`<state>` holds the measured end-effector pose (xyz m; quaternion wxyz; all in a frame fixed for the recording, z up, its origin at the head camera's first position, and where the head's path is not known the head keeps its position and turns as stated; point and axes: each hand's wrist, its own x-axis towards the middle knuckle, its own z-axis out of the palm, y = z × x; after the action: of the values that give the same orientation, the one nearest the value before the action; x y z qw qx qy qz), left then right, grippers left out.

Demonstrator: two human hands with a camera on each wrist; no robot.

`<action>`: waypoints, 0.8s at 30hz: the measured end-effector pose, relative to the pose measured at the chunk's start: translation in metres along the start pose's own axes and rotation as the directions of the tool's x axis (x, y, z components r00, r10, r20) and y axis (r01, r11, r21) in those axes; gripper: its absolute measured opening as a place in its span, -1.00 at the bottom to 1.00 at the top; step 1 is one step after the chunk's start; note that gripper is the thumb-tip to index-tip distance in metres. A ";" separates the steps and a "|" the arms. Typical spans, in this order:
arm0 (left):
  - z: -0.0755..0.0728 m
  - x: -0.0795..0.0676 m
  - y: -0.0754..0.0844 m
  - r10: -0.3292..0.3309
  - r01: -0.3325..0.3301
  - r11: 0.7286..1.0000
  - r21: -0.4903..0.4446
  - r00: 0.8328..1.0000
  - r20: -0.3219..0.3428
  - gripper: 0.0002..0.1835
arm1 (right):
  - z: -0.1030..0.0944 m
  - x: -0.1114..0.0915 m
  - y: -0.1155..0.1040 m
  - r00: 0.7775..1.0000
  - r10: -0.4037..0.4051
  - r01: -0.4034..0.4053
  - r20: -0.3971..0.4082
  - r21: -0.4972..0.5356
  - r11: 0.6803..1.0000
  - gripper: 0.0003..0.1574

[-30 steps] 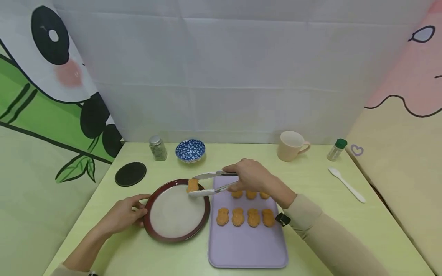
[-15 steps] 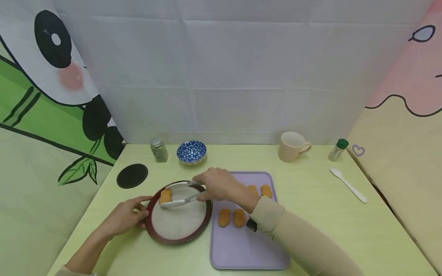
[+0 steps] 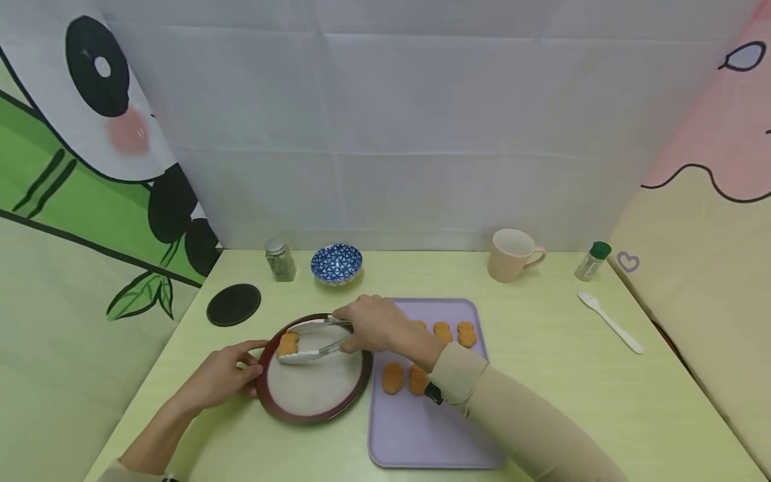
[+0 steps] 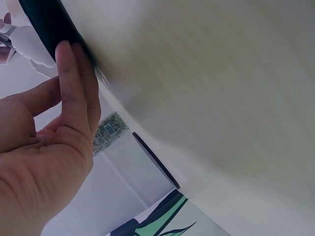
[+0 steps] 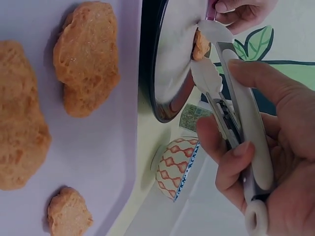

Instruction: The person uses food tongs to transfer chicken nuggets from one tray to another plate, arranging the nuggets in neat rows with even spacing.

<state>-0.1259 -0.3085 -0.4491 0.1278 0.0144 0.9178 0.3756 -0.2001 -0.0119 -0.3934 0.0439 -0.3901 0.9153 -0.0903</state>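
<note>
One breaded nugget (image 3: 288, 344) is sitting between the tips of the tongs (image 3: 303, 357), just inside the far-left edge of the plate (image 3: 313, 393). I am finding the left hand (image 3: 217, 378) pinching the plate's left edge and the right hand (image 3: 373, 323) gripping the tongs near the far-right edge; the nugget is lying between both hands, touching neither. I am judging the step as setting-down, though I am not confirming contact with the plate. Next, in my judgement, the work is calling for spreading the tongs gently.

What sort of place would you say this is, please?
Probably a staged tabletop set rather than a real kitchen: a creased backdrop stands behind the table, cartoon drawings flank it, and a tray holds nugget-like pieces.
</note>
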 end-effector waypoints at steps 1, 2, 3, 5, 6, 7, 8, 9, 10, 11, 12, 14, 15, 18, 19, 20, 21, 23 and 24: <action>0.000 0.000 0.000 0.002 -0.002 1.000 -0.003 1.000 0.000 -0.47 | 0.000 0.000 0.000 1.000 0.003 -0.003 0.000 0.003 1.000 -0.38; 0.000 0.000 0.001 0.002 -0.002 1.000 -0.004 1.000 0.001 -0.47 | 0.000 -0.001 0.001 1.000 0.005 -0.005 -0.001 0.008 1.000 -0.36; 0.000 0.000 0.001 0.002 -0.002 1.000 -0.005 1.000 0.002 -0.47 | 0.000 -0.001 0.001 1.000 0.004 -0.004 -0.007 0.014 1.000 -0.34; -0.001 -0.001 0.002 -0.002 0.002 1.000 -0.001 1.000 0.003 -0.47 | -0.003 -0.003 0.003 1.000 0.001 -0.001 -0.011 0.029 1.000 -0.32; -0.001 -0.001 0.002 -0.004 0.004 1.000 0.002 1.000 0.004 -0.47 | -0.005 -0.005 0.005 1.000 0.003 -0.003 -0.013 0.036 0.999 -0.28; -0.001 -0.001 0.002 -0.008 0.008 1.000 0.002 1.000 0.005 -0.47 | -0.008 -0.007 0.007 1.000 0.005 -0.004 -0.016 0.046 0.999 -0.26; -0.001 -0.001 0.002 -0.014 0.014 1.000 0.002 1.000 0.007 -0.47 | -0.011 -0.011 0.010 1.000 0.007 -0.006 -0.021 0.058 0.998 -0.24; -0.001 -0.001 0.002 -0.017 0.017 1.000 0.002 1.000 0.009 -0.47 | -0.015 -0.015 0.014 1.000 0.010 -0.009 -0.027 0.071 0.997 -0.24; 0.000 -0.001 0.002 -0.021 0.021 1.000 0.001 1.000 0.012 -0.47 | -0.019 -0.019 0.018 0.999 0.014 -0.012 -0.028 0.079 0.997 -0.22; 0.000 0.000 0.002 -0.024 0.024 1.000 -0.002 1.000 0.014 -0.46 | -0.023 -0.025 0.023 0.999 0.018 -0.016 -0.030 0.086 0.996 -0.19; 0.000 0.000 0.002 -0.032 0.032 0.999 -0.007 0.999 0.015 -0.46 | -0.027 -0.030 0.029 0.999 0.021 -0.018 -0.035 0.084 0.996 -0.17; 0.000 0.000 0.002 -0.040 0.041 0.999 -0.019 0.999 0.020 -0.46 | -0.035 -0.042 0.043 0.999 0.017 -0.013 -0.044 0.092 0.996 -0.14; -0.001 0.000 0.002 -0.043 0.043 0.999 -0.023 0.999 0.022 -0.46 | -0.039 -0.048 0.051 0.999 0.012 -0.007 -0.050 0.085 0.996 -0.13; 0.000 0.001 0.001 -0.051 0.051 0.998 -0.037 0.998 0.026 -0.46 | -0.049 -0.068 0.074 0.998 0.005 0.000 -0.061 0.071 0.997 -0.11; 0.000 0.001 0.001 -0.051 0.052 0.998 -0.041 0.998 0.027 -0.46 | -0.051 -0.075 0.081 0.998 0.003 0.002 -0.066 0.070 0.998 -0.11; 0.000 0.001 0.001 -0.050 0.052 0.998 -0.042 0.998 0.028 -0.46 | -0.054 -0.082 0.088 0.998 0.004 0.000 -0.071 0.066 0.998 -0.11; 0.000 0.001 0.001 -0.049 0.050 0.998 -0.045 0.998 0.029 -0.46 | -0.055 -0.090 0.095 0.997 0.005 -0.001 -0.076 0.058 0.998 -0.12; 0.000 0.001 0.002 -0.049 0.050 0.998 -0.049 0.998 0.030 -0.46 | -0.058 -0.104 0.108 0.997 0.011 -0.006 -0.078 0.063 0.998 -0.13; -0.001 0.001 0.002 -0.049 0.051 0.997 -0.050 0.998 0.031 -0.46 | -0.058 -0.111 0.113 0.997 0.015 -0.011 -0.077 0.060 0.998 -0.15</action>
<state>-0.1269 -0.3075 -0.4477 0.1509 -0.0063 0.9060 0.3954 -0.2122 0.1528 -0.3579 0.0207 -0.3789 0.9157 -0.1325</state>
